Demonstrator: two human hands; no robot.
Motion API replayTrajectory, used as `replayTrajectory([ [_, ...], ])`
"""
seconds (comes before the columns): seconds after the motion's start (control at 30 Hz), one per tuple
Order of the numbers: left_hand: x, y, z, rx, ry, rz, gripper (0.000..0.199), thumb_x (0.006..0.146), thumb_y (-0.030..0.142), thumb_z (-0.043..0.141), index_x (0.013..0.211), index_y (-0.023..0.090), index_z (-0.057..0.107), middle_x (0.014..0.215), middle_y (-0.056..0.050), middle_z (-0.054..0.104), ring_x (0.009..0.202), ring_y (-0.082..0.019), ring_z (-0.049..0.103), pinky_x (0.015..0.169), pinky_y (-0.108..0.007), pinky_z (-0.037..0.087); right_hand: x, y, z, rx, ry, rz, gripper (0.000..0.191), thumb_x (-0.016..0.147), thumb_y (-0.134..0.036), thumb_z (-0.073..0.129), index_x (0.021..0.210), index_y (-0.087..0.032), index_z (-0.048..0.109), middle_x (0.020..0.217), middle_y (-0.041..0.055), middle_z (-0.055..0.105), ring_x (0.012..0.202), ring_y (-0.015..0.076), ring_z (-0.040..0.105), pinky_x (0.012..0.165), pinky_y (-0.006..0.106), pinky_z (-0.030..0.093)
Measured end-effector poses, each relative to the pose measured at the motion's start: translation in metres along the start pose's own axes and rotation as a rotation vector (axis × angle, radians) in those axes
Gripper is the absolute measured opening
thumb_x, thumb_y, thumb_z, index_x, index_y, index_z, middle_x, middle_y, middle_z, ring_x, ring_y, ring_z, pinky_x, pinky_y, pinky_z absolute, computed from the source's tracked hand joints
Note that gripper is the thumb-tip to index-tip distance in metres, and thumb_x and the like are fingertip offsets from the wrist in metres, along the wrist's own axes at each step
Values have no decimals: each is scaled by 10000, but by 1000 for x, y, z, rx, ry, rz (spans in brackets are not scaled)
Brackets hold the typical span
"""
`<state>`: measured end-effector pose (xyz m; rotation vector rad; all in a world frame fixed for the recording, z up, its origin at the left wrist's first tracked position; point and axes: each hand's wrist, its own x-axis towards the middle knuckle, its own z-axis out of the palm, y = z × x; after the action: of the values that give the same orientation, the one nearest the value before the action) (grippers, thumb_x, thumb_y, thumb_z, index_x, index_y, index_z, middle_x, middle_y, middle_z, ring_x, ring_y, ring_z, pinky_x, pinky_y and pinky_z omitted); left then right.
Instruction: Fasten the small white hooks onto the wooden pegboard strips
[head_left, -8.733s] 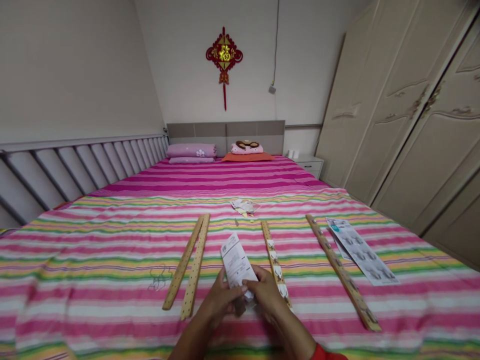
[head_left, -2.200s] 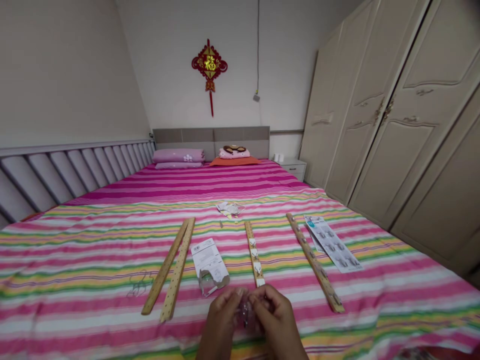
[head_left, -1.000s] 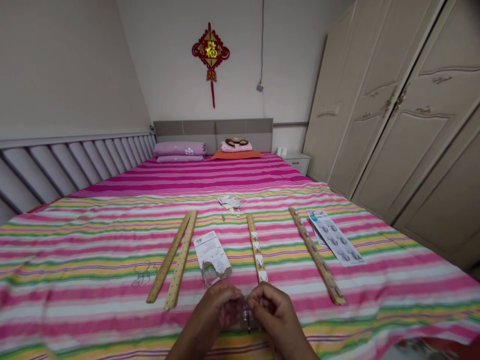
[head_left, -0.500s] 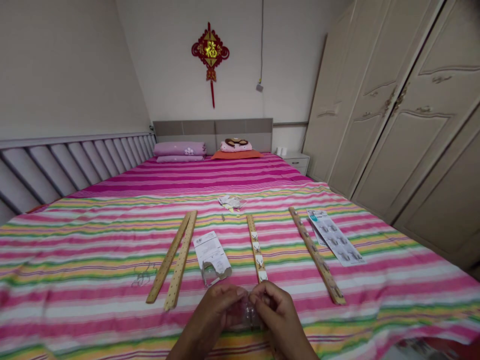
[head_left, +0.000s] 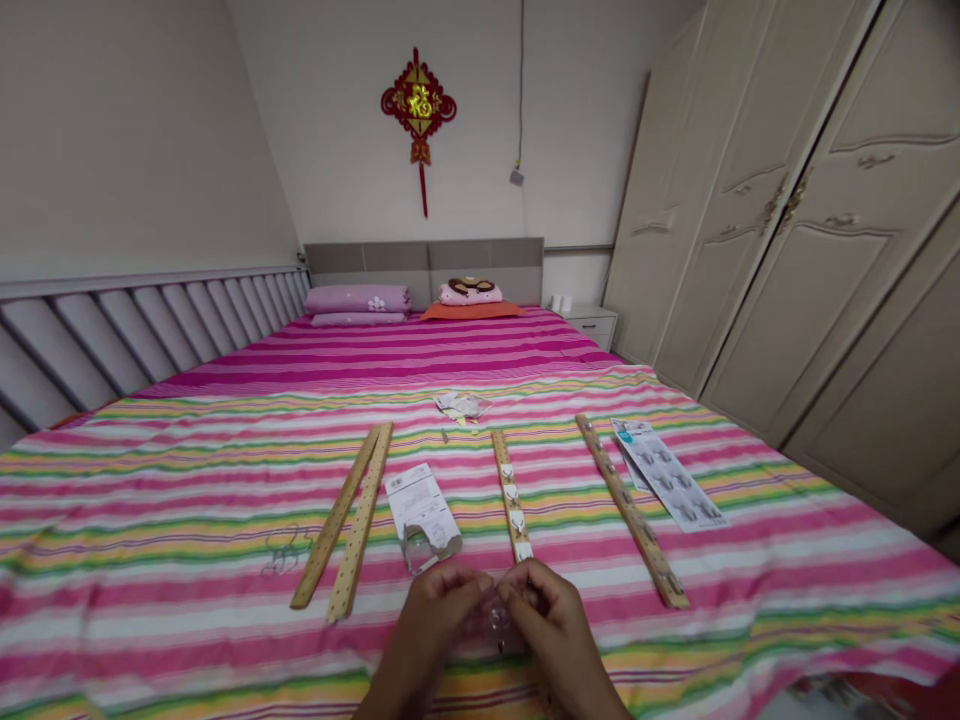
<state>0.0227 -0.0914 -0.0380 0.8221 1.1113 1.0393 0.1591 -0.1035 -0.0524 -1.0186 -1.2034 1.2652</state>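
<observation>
My left hand (head_left: 442, 615) and my right hand (head_left: 544, 620) meet near the front of the bed, both closed in a pinch. Between them they grip a clear plastic hook (head_left: 498, 622), with a small metal tip hanging at its lower edge. Just beyond my fingers lies a wooden strip (head_left: 499, 450) carrying several white-backed hooks (head_left: 517, 522); its near part is hidden by my hands. Left of it rests a torn white card package (head_left: 424, 505) with a clear plastic part at its near end.
Two perforated wooden strips (head_left: 360, 530) lie at the left, by a tangle of thin thread (head_left: 285, 550). At the right are another strip with metal hooks (head_left: 630, 505) and a printed hook card (head_left: 667, 475). Paper scraps (head_left: 461, 405) lie farther back on the striped sheet (head_left: 187, 480).
Both hands stay pinched on the clear plastic hook, with my left forearm shifted slightly to the right. The hook's position between my fingers changes a little. Everything on the bed lies as before.
</observation>
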Motion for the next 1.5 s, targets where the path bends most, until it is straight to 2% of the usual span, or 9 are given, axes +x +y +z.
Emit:
replayTrajectory([
  [0.1, 1, -4, 0, 101, 23, 165, 256, 580, 354, 757, 593, 121, 650, 550, -6, 591, 546, -120, 514, 546, -231, 390, 0, 0, 2, -30, 24, -17, 281, 739, -407, 616, 630, -167, 521, 534, -62, 384, 490, 87, 332, 439, 195, 260],
  [0.17, 1, -7, 1, 93, 30, 222, 249, 600, 358, 742, 594, 130, 641, 546, 8, 578, 547, -116, 502, 542, -223, 378, 1, 1, 2, -40, 29, -27, 272, 751, -401, 607, 642, -166, 522, 544, -59, 388, 497, 88, 335, 444, 196, 265],
  [0.23, 2, -10, 3, 14, 35, 194, 263, 586, 369, 747, 581, 137, 624, 525, 20, 557, 528, -110, 492, 533, -222, 374, 1, 1, 2, -34, 15, -26, 264, 763, -399, 595, 658, -168, 521, 544, -61, 390, 493, 88, 336, 446, 197, 271],
  [0.33, 0, -7, 4, -92, 14, 57, 294, 534, 378, 777, 571, 132, 619, 516, 17, 553, 511, -106, 499, 531, -227, 392, 1, 1, 1, -27, 11, -25, 268, 761, -403, 597, 661, -167, 517, 565, -55, 408, 515, 94, 360, 470, 201, 290],
  [0.53, -7, 8, 3, -110, -31, -55, 361, 531, 439, 776, 659, 117, 672, 600, -36, 624, 583, -132, 566, 587, -250, 455, 1, 1, -4, 6, 5, -23, 278, 760, -406, 606, 657, -168, 507, 576, -55, 409, 529, 96, 366, 491, 204, 293],
  [0.63, -7, 10, 2, -78, -23, -55, 356, 508, 416, 797, 644, 113, 669, 600, -37, 631, 566, -124, 564, 577, -247, 462, 2, 2, -4, 19, -5, -17, 276, 758, -403, 614, 660, -165, 514, 582, -50, 429, 521, 94, 371, 483, 202, 293],
  [1.0, -4, 10, -4, 80, -77, -36, 309, 575, 412, 749, 615, 119, 658, 593, -34, 641, 550, -126, 572, 569, -254, 463, 1, 1, -4, -21, -37, -8, 224, 764, -342, 599, 649, -164, 525, 563, -52, 422, 518, 96, 364, 477, 206, 277],
  [1.23, -4, 10, -8, 205, -117, 68, 247, 678, 361, 670, 602, 126, 651, 571, -31, 629, 535, -125, 549, 547, -239, 434, 0, -1, -3, -69, -43, -31, 177, 764, -275, 578, 637, -165, 522, 543, -60, 387, 505, 88, 313, 460, 207, 237],
  [1.5, -5, 9, -6, 209, -118, 36, 289, 676, 415, 655, 607, 140, 600, 578, -12, 600, 548, -127, 542, 566, -262, 458, 0, 0, -3, -67, -48, -29, 180, 765, -281, 581, 646, -158, 523, 556, -53, 405, 516, 89, 332, 470, 209, 255],
])
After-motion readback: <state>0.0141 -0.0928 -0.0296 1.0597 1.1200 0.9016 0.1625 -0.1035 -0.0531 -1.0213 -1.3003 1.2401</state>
